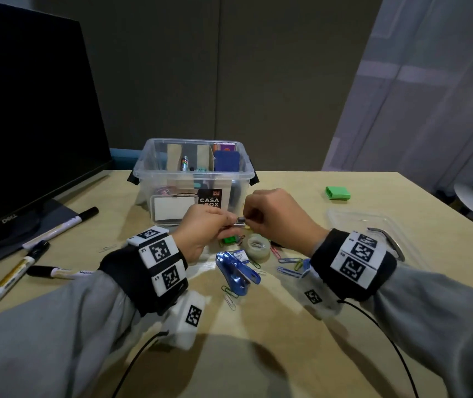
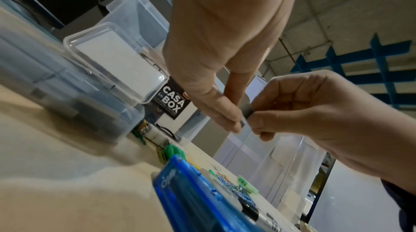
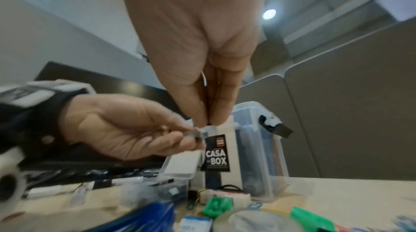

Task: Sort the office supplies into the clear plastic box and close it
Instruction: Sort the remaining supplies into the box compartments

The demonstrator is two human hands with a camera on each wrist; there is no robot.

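Note:
Both hands meet just in front of the clear plastic box (image 1: 192,176), which stands open with several supplies inside. Between them is a small dark grey and silver object (image 1: 240,221), too blurred to name. My left hand (image 1: 227,221) pinches its left end with thumb and finger. My right hand (image 1: 251,221) pinches the right end from above. The left wrist view shows the same object (image 2: 246,111) between my left hand (image 2: 235,122) and the right hand (image 2: 258,120). In the right wrist view my right hand (image 3: 209,122) comes down onto the object (image 3: 198,134).
The box's clear lid (image 1: 367,225) lies at the right. Near my wrists lie a blue stapler (image 1: 236,272), a tape roll (image 1: 256,248), several paper clips (image 1: 289,265) and a small green piece (image 1: 229,240). A green block (image 1: 338,193) sits farther right. Markers (image 1: 60,228) and a monitor (image 1: 28,110) are at the left.

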